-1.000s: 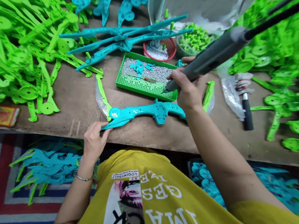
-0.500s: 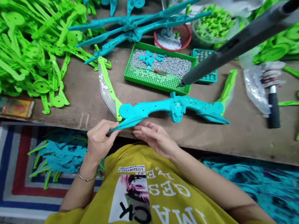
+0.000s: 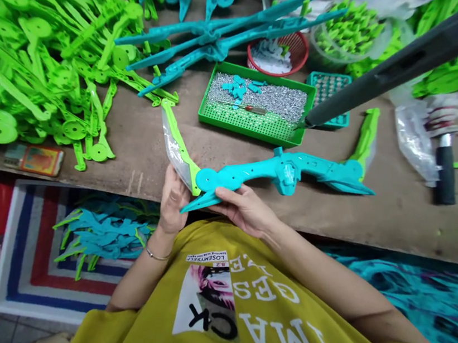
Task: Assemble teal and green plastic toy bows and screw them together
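A blue toy bow [image 3: 250,173] lies across the near edge of the workbench, with a green limb [image 3: 181,144] standing up at its left end and another green limb [image 3: 368,139] at its right end. My left hand [image 3: 170,201] is curled about the base of the left limb, with some fingers hidden behind it. The thumb of my right hand [image 3: 248,211] rests on top of the bow's blue left part and the fingers are underneath, so it is closed on the bow.
Beyond the bow stands a green basket [image 3: 253,134] of small metal parts. Stacked blue bow bodies [image 3: 213,50] and piled green parts [image 3: 42,66] lie farther back. A dark pole [image 3: 389,74] slants in from the right. A black-handled hammer [image 3: 444,171] lies at right.
My left hand has left the bow's pointed blue tip and moved up to the left green limb. My right hand, loose below the bow before, now grips its left part.
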A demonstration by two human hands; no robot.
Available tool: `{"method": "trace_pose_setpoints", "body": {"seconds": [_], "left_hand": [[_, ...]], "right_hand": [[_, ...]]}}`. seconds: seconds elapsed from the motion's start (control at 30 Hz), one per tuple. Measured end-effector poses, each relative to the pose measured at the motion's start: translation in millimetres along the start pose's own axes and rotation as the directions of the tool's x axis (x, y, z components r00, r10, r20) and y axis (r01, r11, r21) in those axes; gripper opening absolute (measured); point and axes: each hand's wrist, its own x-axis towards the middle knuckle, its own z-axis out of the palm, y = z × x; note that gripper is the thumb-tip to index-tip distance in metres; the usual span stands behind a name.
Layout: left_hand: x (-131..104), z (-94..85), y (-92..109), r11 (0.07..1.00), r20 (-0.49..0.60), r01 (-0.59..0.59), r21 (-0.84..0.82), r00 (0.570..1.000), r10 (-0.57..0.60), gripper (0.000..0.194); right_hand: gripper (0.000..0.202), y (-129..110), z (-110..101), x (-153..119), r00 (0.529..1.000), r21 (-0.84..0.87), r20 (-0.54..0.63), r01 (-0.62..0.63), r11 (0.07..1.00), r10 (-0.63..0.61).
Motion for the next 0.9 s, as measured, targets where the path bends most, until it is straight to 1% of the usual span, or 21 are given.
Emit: {"method": "trace_pose_setpoints", "body": {"seconds": [0.07,0.1,0.2,0.3,0.37,0.43,0.5,0.57,0.63,0.7,0.77,0.8,0.83,0.87,0.9], "left_hand": [[2.2,12.3,1.1,0.996,-0.012,0.035,-0.084,0.999,-0.036,0.079],[2.6,16.9,1.5,0.994,-0.039,0.039,-0.103,0.998,-0.044,0.079],[3.1,23.9,1.3,0.993,-0.172,0.043,-0.11,0.983,-0.062,0.08],[5.3,25.5,0.5,0.995,-0.31,0.041,-0.091,0.948,-0.068,0.079],[7.7,26.0,0.4,0.997,-0.396,0.015,-0.071,0.917,-0.042,0.073],[10.0,25.5,0.7,0.999,-0.455,-0.013,-0.051,0.89,-0.012,0.067],[12.1,22.9,1.8,0.999,-0.476,-0.031,-0.033,0.879,0.012,0.064],[14.7,18.0,3.6,1.0,-0.459,-0.025,-0.015,0.888,0.015,0.06],[19.0,11.6,5.5,1.0,-0.426,0.006,0.011,0.905,-0.001,0.057],[25.4,4.8,6.6,0.998,-0.417,0.037,0.047,0.909,-0.014,0.059],[33.0,-2.6,6.7,0.994,-0.428,0.033,0.107,0.903,0.016,0.054],[36.8,-7.1,6.5,0.989,-0.431,0.037,0.144,0.902,0.029,0.05],[40.5,-12.3,6.2,0.981,-0.436,0.041,0.187,0.899,0.046,0.047],[44.1,-18.3,5.9,0.971,-0.438,0.049,0.234,0.897,0.06,0.044],[47.5,-24.8,5.8,0.957,-0.435,0.061,0.284,0.898,0.072,0.04]], "right_hand": [[0.04,0.5,1.0,-1.6,1.0,0.005,0.008,0.013,1.0,-0.013],[0.04,1.4,1.6,-2.2,0.999,0.015,0.004,0.033,0.999,-0.033],[0.042,5.3,3.0,-3.6,0.997,0.043,-0.022,0.08,0.996,-0.079],[0.043,9.2,4.7,-4.0,0.994,0.057,-0.047,0.1,0.993,-0.097],[0.042,11.1,6.4,-3.7,0.993,0.064,-0.059,0.103,0.993,-0.099],[0.041,12.8,8.9,-2.3,0.992,0.071,-0.063,0.11,0.991,-0.105],[0.041,15.2,12.4,0.5,0.992,0.074,-0.057,0.121,0.99,-0.117],[0.043,18.5,15.7,4.9,0.992,0.07,-0.048,0.123,0.99,-0.12],[0.045,21.4,16.2,9.1,0.994,0.056,-0.028,0.107,0.993,-0.105],[0.046,21.4,10.9,9.5,0.997,0.013,0.021,0.076,0.997,-0.077],[0.048,15.9,-2.6,1.9,0.994,-0.075,0.071,0.088,0.993,-0.083],[0.047,10.7,-12.9,-5.5,0.989,-0.142,0.067,0.143,0.98,-0.135],[0.043,3.7,-25.6,-14.9,0.972,-0.232,0.039,0.233,0.945,-0.23],[0.038,-4.9,-40.9,-25.8,0.93,-0.339,-0.001,0.345,0.875,-0.367],[0.026,-14.7,-58.4,-37.5,0.828,-0.48,-0.062,0.465,0.744,-0.557]]}}
